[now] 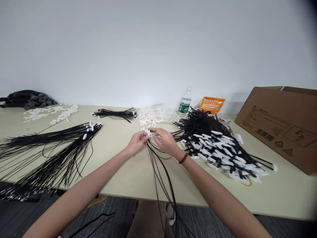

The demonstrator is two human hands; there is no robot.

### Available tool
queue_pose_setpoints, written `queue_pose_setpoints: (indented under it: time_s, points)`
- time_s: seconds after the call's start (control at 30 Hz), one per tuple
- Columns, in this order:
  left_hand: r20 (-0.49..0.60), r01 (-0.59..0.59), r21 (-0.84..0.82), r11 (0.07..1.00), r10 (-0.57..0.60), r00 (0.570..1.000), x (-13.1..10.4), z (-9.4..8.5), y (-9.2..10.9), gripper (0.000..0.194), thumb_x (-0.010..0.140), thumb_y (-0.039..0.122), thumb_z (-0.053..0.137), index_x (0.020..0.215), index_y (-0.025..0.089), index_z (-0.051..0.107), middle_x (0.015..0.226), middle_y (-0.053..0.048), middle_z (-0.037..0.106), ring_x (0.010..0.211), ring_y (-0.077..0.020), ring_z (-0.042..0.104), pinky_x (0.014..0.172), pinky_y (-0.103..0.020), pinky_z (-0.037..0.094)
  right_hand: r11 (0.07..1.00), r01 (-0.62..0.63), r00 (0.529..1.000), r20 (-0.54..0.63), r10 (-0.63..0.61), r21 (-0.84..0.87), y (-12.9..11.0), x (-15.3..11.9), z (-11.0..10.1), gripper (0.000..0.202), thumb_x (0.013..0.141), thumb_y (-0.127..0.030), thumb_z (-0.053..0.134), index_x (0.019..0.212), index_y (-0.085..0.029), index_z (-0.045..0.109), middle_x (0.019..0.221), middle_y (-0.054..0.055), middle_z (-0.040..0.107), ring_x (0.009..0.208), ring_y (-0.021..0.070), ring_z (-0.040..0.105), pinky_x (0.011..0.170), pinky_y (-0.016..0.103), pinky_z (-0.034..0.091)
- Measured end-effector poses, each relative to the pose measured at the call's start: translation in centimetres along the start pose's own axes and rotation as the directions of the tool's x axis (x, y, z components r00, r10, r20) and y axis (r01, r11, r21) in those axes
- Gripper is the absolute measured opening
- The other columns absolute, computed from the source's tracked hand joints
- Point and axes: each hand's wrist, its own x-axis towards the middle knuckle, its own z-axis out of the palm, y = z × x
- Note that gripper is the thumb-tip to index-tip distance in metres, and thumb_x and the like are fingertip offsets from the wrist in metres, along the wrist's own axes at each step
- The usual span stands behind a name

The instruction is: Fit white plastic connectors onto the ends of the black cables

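Over the middle of the table, my left hand (137,142) pinches a small white plastic connector (149,133) between thumb and fingers. My right hand (165,141) meets it from the other side, fingers closed at the same connector; whether they grip the housing or a wire end is too small to tell. Several thin black cables (162,165) run down from between the hands and over the table's front edge. Just behind the fingertips lie loose white connectors and a clear plastic bag (158,114) of more white pieces.
On the right is a large pile of black cables with white connectors (218,152), beside a cardboard box (279,129). Black cable bundles (56,142) spread out at left. A water bottle (185,101) and an orange packet (211,105) stand near the wall.
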Motion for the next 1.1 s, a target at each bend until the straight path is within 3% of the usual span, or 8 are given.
queue_pose_setpoints:
  time_s: [0.1,0.3,0.63,0.8,1.1]
  points:
    - [-0.001,-0.001,-0.006,1.0,0.001,1.0,0.04,0.04,-0.14,0.034,0.067,0.044,0.064,0.069,0.014,0.05,0.055,0.002,0.05,0.049,-0.0078,0.046,0.05,-0.022,0.037,0.998,-0.057,0.998,0.007,0.057,0.005,0.03,-0.03,0.11,0.01,0.084,-0.014,0.044,0.082,-0.021,0.05,0.109,0.004,0.063,0.089,0.0175,0.059,0.078,0.032,0.043]
    - [0.002,0.001,-0.018,1.0,-0.001,1.0,0.0,0.27,-0.1,0.035,0.065,0.045,0.066,0.068,0.014,0.049,0.056,0.003,0.048,0.05,-0.0076,0.045,0.049,-0.021,0.038,0.999,-0.03,1.0,-0.001,0.03,0.043,0.12,0.17,-0.07,0.012,0.084,-0.013,0.044,0.089,-0.021,0.052,0.099,0.004,0.065,0.092,0.0171,0.058,0.081,0.031,0.04]
    - [0.049,-0.014,0.027,1.0,0.013,0.999,-0.05,0.19,-0.08,0.034,0.068,0.045,0.063,0.068,0.014,0.05,0.057,0.002,0.049,0.051,-0.0076,0.045,0.049,-0.022,0.038,0.983,-0.096,0.993,-0.057,0.106,0.159,-0.09,0.34,-0.02,0.008,0.082,-0.02,0.048,0.075,-0.021,0.048,0.097,0.004,0.066,0.088,0.017,0.06,0.081,0.031,0.043]
    - [0.066,-0.02,0.059,0.998,0.017,0.998,0.05,0.09,-0.38,0.032,0.07,0.044,0.061,0.069,0.014,0.05,0.058,0.002,0.05,0.05,-0.0082,0.046,0.05,-0.022,0.038,0.987,-0.099,0.987,-0.11,0.113,0.128,0.02,0.4,-0.03,0.007,0.083,-0.023,0.047,0.08,-0.02,0.053,0.087,0.004,0.065,0.083,0.0158,0.061,0.077,0.028,0.044]
    - [0.059,-0.017,0.064,0.998,0.014,0.998,0.04,0.17,-0.37,0.034,0.07,0.046,0.061,0.07,0.014,0.049,0.059,0.001,0.05,0.051,-0.0085,0.046,0.05,-0.023,0.04,0.997,-0.047,0.983,-0.172,0.058,0.065,0.19,0.26,0.28,0.007,0.084,-0.022,0.048,0.084,-0.019,0.054,0.092,0.007,0.064,0.09,0.018,0.059,0.082,0.03,0.045]
